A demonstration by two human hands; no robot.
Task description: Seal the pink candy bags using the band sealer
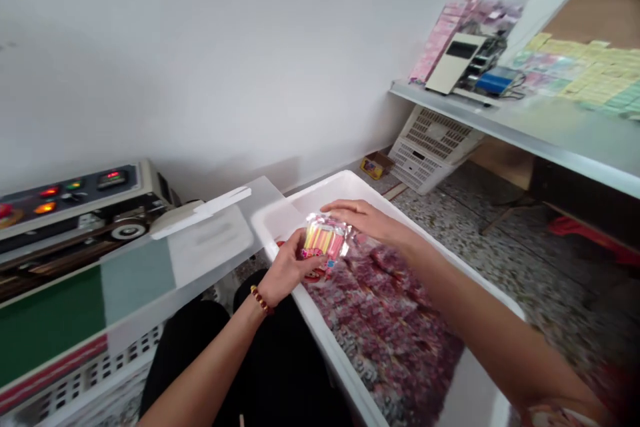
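My left hand (285, 270) is closed on a clear, shiny plastic packet (324, 240) of yellow and pink sticks, with its thumb across the lower front. Bead bracelets circle the left wrist. At the packet's top right edge, my right hand (363, 219) has its fingers stretched out over the rim; its thumb is hidden, and I cannot tell how firmly it touches. Beneath both hands stands a long white tub (500, 300), holding a large heap of pink and purplish wrapped pieces (385, 307), blurred. A red printed shape shows under the left hand.
On the left is a machine (80, 193) with lit buttons and a green belt (55, 327), its end plate (215, 240) reaching the tub. At right, a table (550, 140) bears a small device (457, 63) and yellow packs (600, 73). White crates (430, 147) and a small box (376, 165) are below.
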